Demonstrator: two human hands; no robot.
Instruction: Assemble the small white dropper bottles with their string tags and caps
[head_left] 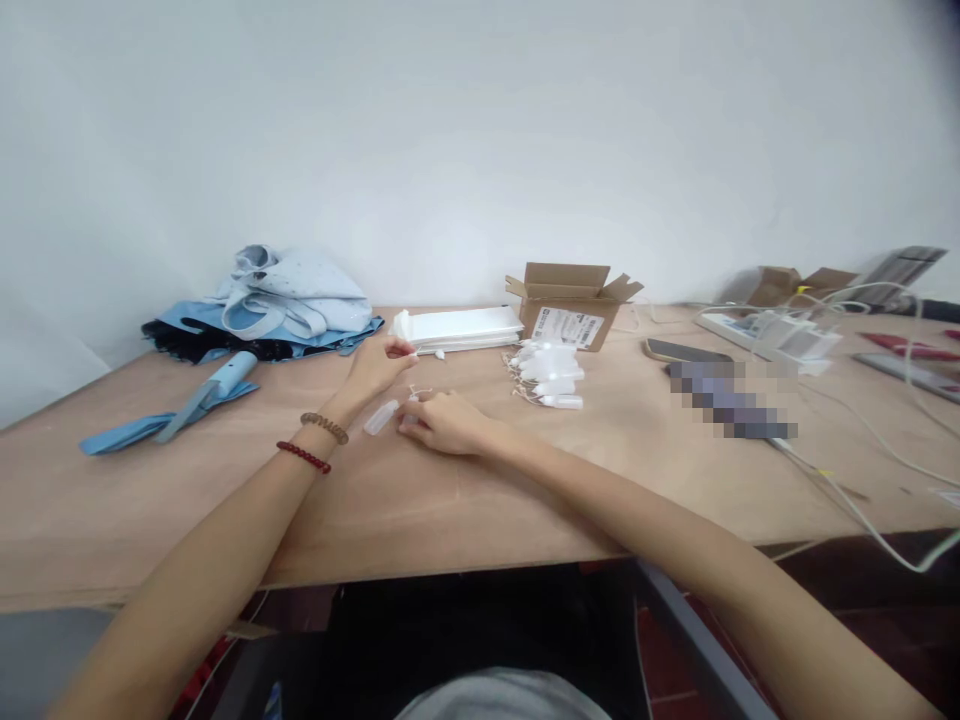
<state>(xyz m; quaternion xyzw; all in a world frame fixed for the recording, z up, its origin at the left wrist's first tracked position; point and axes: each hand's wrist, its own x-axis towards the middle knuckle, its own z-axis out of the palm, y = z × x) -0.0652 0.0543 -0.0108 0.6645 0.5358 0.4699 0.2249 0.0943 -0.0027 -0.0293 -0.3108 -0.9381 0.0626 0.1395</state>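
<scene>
My left hand (379, 368), with two bead bracelets on its wrist, is raised over the table with thumb and forefinger pinched together. Whatever small pale thing lies at its fingertips is too small to make out. My right hand (448, 422) rests low on the table, its fingers closed round a small translucent plastic bottle that they partly hide. Just left of those fingers lies another translucent bottle (381, 418). A tiny white piece (440, 355) lies beyond my hands, before a white stack of flat sheets or packs (469, 325). To the right are several similar bottles (551, 372) with strings, in a pile.
An open cardboard box (566, 320) stands behind the pile. Blue and white cloth (292, 290) and a folded blue strap-like piece (217, 390) lie left. On the right are a phone (686, 351), a power strip (780, 338), and loose white cables (855, 515) hanging over the table's edge.
</scene>
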